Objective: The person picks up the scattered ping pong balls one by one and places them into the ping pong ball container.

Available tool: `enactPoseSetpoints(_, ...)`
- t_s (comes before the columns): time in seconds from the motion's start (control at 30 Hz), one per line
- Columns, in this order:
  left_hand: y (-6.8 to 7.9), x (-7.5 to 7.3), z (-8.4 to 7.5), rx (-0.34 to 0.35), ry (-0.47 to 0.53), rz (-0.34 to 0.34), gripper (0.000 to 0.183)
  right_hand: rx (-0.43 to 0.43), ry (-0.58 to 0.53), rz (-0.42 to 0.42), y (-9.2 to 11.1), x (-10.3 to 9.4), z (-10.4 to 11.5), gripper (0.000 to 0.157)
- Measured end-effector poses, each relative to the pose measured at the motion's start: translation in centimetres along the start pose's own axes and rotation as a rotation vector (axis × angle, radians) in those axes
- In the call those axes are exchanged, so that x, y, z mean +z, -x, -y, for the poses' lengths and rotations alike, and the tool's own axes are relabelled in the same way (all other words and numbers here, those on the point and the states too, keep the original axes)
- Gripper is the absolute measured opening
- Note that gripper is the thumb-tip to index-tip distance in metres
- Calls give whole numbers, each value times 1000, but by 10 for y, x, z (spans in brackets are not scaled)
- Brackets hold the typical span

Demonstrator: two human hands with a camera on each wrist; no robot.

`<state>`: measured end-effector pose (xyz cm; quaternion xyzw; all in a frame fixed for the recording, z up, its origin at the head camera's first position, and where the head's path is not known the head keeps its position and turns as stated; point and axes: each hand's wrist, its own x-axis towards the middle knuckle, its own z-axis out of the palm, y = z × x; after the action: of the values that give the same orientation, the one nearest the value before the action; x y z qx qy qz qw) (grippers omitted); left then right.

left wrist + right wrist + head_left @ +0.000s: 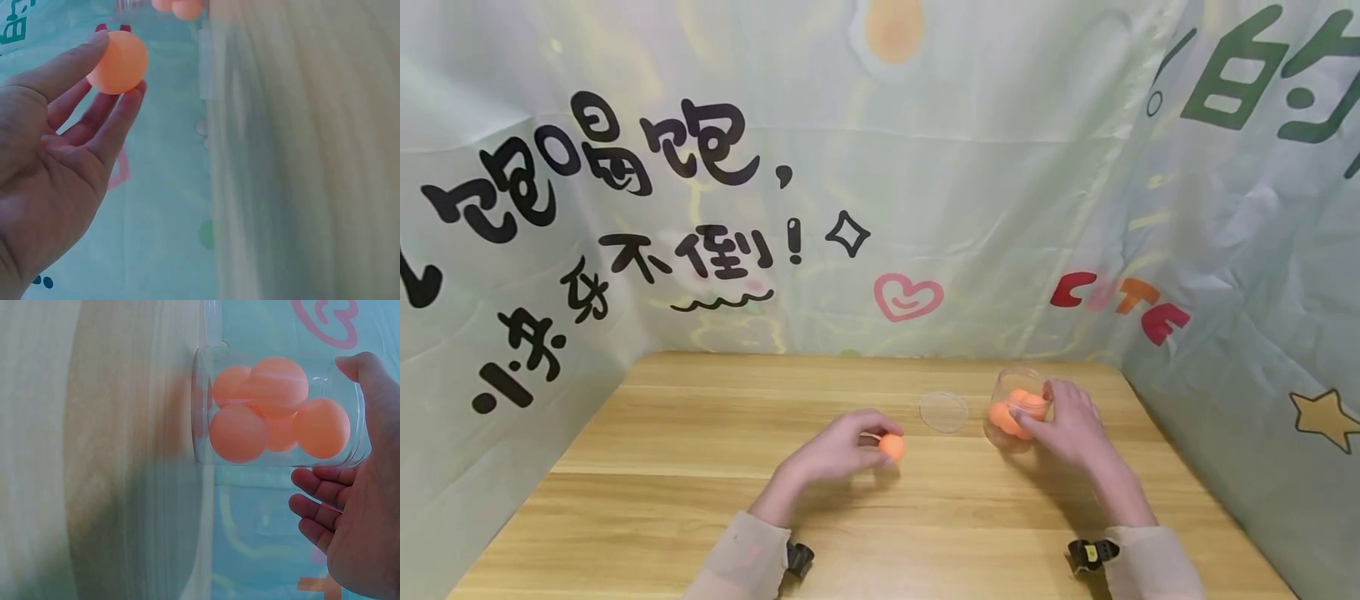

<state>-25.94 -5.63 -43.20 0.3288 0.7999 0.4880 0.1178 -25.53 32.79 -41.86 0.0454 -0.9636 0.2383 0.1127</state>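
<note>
My left hand (842, 447) pinches one orange ping-pong ball (891, 448) between thumb and fingertips, a little above the table. The left wrist view shows the thumb on one side of the ball and fingertips on the other. On the right, my right hand (1072, 423) grips a clear round jar (1021, 377) near its rim, thumb on one side and fingers on the other. Several orange ping-pong balls (278, 386) lie inside the jar, seen through its wall. The jar stands upright with its top uncovered.
A clear round lid (943, 412) lies flat on the wooden table (715, 417), between the left hand and the jar. Printed fabric curtains (1000, 208) hang behind the table and along both sides. A dark strap device (1092, 553) sits at the right wrist.
</note>
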Motion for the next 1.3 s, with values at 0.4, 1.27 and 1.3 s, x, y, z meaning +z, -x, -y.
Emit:
enactPoseSetpoints(0.4, -19, 8, -20, 111, 121, -157, 41, -2, -3, -17, 5, 4, -5, 62)
enactPoseSetpoints(1.27, -87, 42, -35, 303, 324, -418, 41, -3, -20, -28, 0, 1, -3, 64)
enactPoseSetpoints(1.3, -89, 44, -35, 298, 329, -420, 42, -6, -21, -29, 0, 1, -2, 64)
